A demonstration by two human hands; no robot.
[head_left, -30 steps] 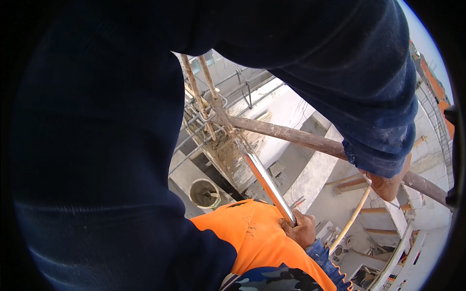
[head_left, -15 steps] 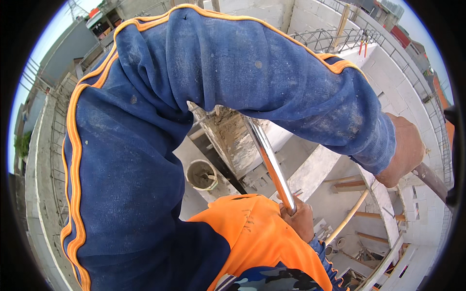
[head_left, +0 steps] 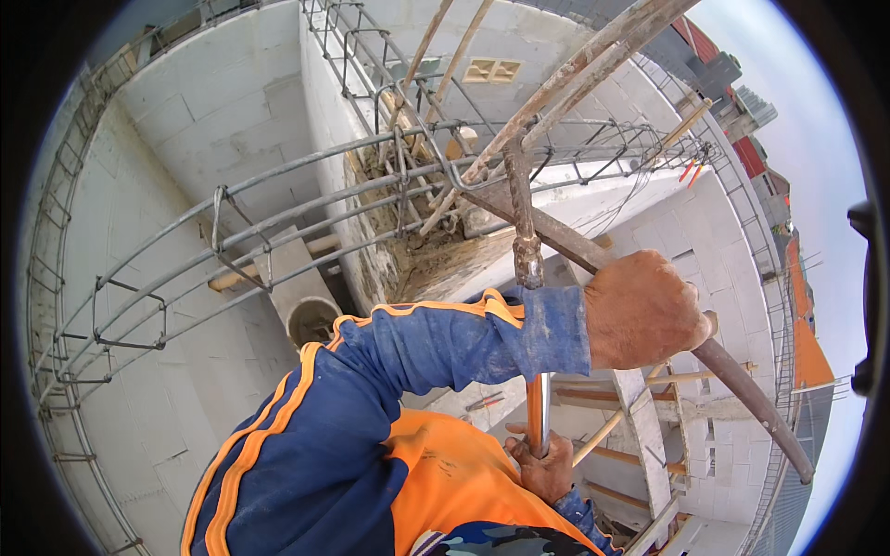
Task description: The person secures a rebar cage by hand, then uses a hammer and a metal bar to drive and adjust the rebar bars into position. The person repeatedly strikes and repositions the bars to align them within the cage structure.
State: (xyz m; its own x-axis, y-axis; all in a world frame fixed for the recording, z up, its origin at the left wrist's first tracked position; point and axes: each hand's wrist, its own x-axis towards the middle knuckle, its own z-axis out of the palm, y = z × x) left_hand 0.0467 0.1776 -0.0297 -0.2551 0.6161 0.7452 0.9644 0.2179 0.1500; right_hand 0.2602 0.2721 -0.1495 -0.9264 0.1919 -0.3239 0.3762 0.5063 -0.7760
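Observation:
My left arm, in a dusty blue sleeve with orange stripes, reaches across in front of me from the lower left. At its end my left hand (head_left: 644, 310) is closed around a long brown bar (head_left: 756, 403), which slants from the rebar down to the right. Lower down, my right hand (head_left: 545, 466) grips the lower end of a shiny metal rod (head_left: 536, 417). Behind my left sleeve the rod is hidden; above it a rusty, rough upper part (head_left: 524, 222) shows, crossing the brown bar. Whether these two touch, I cannot tell.
A rebar cage (head_left: 278, 213) runs along the walls and bends at a corner. Wooden poles (head_left: 579, 74) lean through it. A mortar-stained bucket (head_left: 311, 320) stands on a board below. Red-handled pliers (head_left: 691, 172) hang on the far rebar. Timber planks (head_left: 640, 422) lie lower right.
The view has shifted, bringing the rebar corner into sight. My left arm has dropped lower in the picture and its hand moved left with the brown bar. My right hand keeps its grip.

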